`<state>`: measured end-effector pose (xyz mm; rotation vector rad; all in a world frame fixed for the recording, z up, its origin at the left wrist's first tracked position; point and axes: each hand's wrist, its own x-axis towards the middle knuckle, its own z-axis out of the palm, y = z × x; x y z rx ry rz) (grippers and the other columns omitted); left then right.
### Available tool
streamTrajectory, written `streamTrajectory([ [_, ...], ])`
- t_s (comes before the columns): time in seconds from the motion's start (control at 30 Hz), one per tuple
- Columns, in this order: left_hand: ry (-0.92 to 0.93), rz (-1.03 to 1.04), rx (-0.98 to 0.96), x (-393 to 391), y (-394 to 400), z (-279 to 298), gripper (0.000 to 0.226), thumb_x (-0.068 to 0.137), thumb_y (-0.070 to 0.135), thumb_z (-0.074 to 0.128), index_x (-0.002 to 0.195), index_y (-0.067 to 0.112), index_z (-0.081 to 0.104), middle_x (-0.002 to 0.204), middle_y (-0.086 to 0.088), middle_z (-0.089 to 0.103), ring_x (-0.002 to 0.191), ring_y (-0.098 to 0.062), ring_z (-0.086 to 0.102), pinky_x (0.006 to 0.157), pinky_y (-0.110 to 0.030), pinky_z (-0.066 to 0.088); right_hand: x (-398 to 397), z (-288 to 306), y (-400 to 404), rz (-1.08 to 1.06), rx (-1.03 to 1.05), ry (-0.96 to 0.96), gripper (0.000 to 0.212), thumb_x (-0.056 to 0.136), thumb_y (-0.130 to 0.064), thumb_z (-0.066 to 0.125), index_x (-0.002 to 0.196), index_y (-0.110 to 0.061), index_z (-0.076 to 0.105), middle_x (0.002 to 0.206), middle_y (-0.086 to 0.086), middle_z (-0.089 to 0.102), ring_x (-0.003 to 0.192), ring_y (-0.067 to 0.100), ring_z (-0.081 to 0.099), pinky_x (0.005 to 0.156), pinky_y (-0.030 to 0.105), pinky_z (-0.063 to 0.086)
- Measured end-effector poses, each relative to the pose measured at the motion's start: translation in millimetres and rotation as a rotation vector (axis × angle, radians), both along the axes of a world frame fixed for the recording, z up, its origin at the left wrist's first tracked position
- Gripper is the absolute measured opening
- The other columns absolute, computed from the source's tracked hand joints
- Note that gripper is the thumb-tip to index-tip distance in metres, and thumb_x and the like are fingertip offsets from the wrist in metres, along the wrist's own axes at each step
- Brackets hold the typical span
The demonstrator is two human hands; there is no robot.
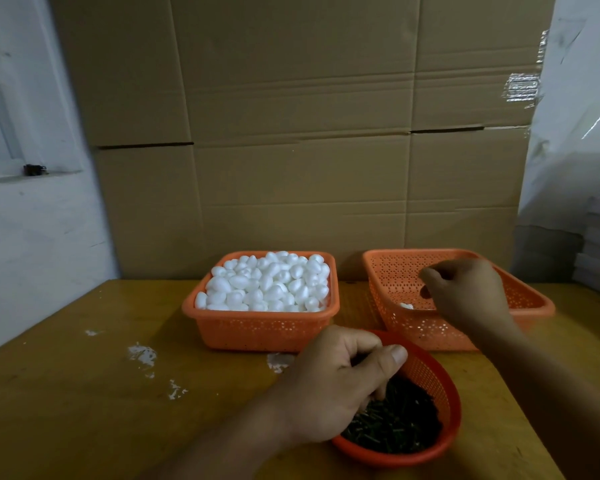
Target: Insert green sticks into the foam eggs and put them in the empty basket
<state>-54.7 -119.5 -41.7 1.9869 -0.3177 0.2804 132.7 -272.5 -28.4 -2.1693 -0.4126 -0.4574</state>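
Landmark: stick bowl [440, 386], nearest you on the counter [66, 393].
Left hand [333, 386]: in the bowl, fingers [385, 362] pinched; can't tell if you hold a stick.
Right hand [465, 296]: over the basket [395, 271] behind the bowl, fingers curled, holding nothing visible.
Eggs [267, 282]: tub behind-left of the bowl, heaped full.
Progress: barely begun; one white piece [406, 305] in the basket, nearly all left.
Unclear: that piece's stick is hidden.

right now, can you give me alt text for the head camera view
A person's left hand digs into a round orange basket of green sticks while the right hand reaches into a nearly empty square orange basket. Another square basket holds white foam eggs.
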Motion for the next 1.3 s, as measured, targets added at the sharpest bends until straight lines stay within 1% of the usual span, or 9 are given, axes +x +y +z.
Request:
streamTrajectory([
  [0.13,-0.057,0.081,0.064,3.8,14.2,7.6,0.024,0.095,0.028,0.068,0.075,0.024,0.055,0.064,0.011,0.055,0.059,-0.006,0.051,0.057,-0.024,0.044,-60.2,4.4,-6.5,0.198,0.102,-0.069,0.021,0.092,-0.022,0.064,0.075,-0.029,0.073,0.058,-0.004,0.069,0.041,0.010,0.059,0.036,0.025,0.040],
  [0.2,-0.055,0.177,0.135,6.9,23.5,12.1,0.017,0.093,0.019,0.070,0.085,0.028,0.058,0.073,0.011,0.060,0.066,-0.007,0.055,0.063,-0.032,0.051,-80.1,0.5,-8.1,0.301,0.116,-0.084,0.018,0.093,-0.021,0.064,0.085,-0.036,0.071,0.057,-0.007,0.068,0.035,0.008,0.050,0.035,0.017,0.035],
  [0.27,-0.055,0.285,0.192,9.4,35.1,17.3,0.018,0.092,0.014,0.069,0.090,0.030,0.060,0.077,0.011,0.061,0.066,-0.008,0.056,0.066,-0.037,0.053,-91.1,-8.2,-9.1,0.360,0.109,-0.082,0.017,0.094,-0.021,0.063,0.102,-0.035,0.070,0.052,-0.005,0.062,0.034,0.004,0.043,0.035,0.016,0.032],
  [0.4,-0.068,0.523,0.460,11.9,70.6,28.3,0.013,0.090,0.014,0.067,0.093,0.026,0.063,0.080,0.012,0.066,0.067,-0.001,0.058,0.064,-0.015,0.044,-98.4,-26.0,-13.9,0.365,0.082,-0.084,0.023,0.093,-0.020,0.065,0.112,-0.032,0.070,0.058,0.005,0.063,0.041,0.013,0.053,0.042,0.031,0.043],
  [0.53,0.028,0.701,0.745,20.6,112.9,43.2,0.011,0.087,0.014,0.070,0.097,0.020,0.069,0.085,0.010,0.066,0.082,-0.013,0.057,0.073,-0.027,0.041,-99.5,-32.9,-16.7,0.379,0.066,-0.084,0.023,0.093,-0.019,0.067,0.113,-0.025,0.073,0.058,-0.001,0.065,0.044,0.010,0.057,0.043,0.023,0.043],
  [0.67,0.272,0.598,0.881,36.3,142.3,61.5,0.016,0.090,0.014,0.070,0.104,0.021,0.070,0.097,0.008,0.065,0.087,-0.011,0.061,0.078,-0.029,0.050,-99.1,-32.2,-17.4,0.383,0.076,-0.087,0.022,0.092,-0.017,0.068,0.112,-0.025,0.074,0.059,-0.004,0.065,0.045,0.008,0.056,0.044,0.017,0.039],
  [0.87,0.449,0.448,1.012,56.1,150.0,65.0,0.021,0.094,0.033,0.067,0.114,0.028,0.068,0.104,0.012,0.063,0.090,-0.007,0.058,0.074,-0.024,0.043,-98.5,-33.2,-22.3,0.377,0.066,-0.081,0.023,0.091,-0.017,0.070,0.112,-0.027,0.074,0.062,-0.006,0.068,0.048,0.010,0.061,0.044,0.019,0.044],
  [1.03,0.491,0.450,1.083,65.3,147.0,62.8,0.026,0.091,0.036,0.072,0.114,0.023,0.069,0.108,0.008,0.066,0.091,-0.008,0.053,0.073,-0.021,0.041,-100.2,-33.4,-22.7,0.380,0.071,-0.091,0.022,0.091,-0.017,0.070,0.110,-0.027,0.074,0.060,-0.007,0.067,0.046,0.011,0.061,0.043,0.026,0.048],
  [1.3,0.481,0.463,1.078,71.7,144.8,61.1,0.026,0.088,0.027,0.076,0.112,0.017,0.071,0.108,0.003,0.071,0.091,-0.011,0.062,0.067,-0.017,0.045,-100.8,-33.5,-22.4,0.370,0.064,-0.088,0.023,0.090,-0.018,0.070,0.111,-0.026,0.075,0.061,-0.012,0.066,0.050,0.009,0.063,0.047,0.021,0.046],
])
